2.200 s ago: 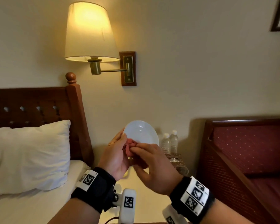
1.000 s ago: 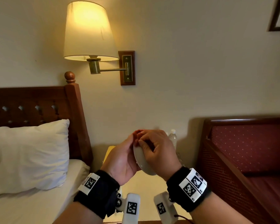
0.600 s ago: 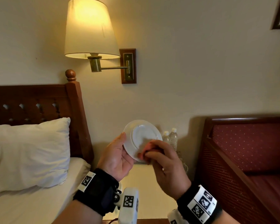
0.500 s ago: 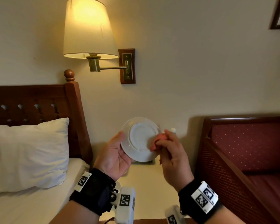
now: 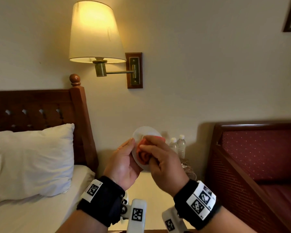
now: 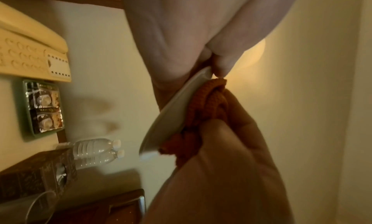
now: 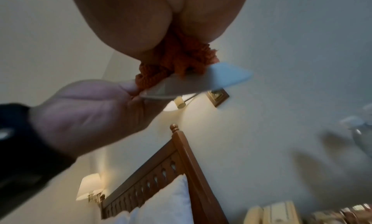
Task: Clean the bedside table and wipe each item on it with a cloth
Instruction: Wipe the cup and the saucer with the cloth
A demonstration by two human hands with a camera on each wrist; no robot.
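Two hands on saucer, cloth pressed

Head: left hand (image 5: 123,167) grips white saucer (image 5: 138,133) edge above bench (image 5: 151,187); right hand (image 5: 165,167) clenches orange cloth (image 5: 142,154) against it.
Left wrist: cloth bunched on saucer face.
Right wrist: same contact.

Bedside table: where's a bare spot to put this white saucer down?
The cream bedside table looks bare across its near middle, between the white mattress and the red sofa. Back right is crowded: two clear water bottles beside a brown patterned box.
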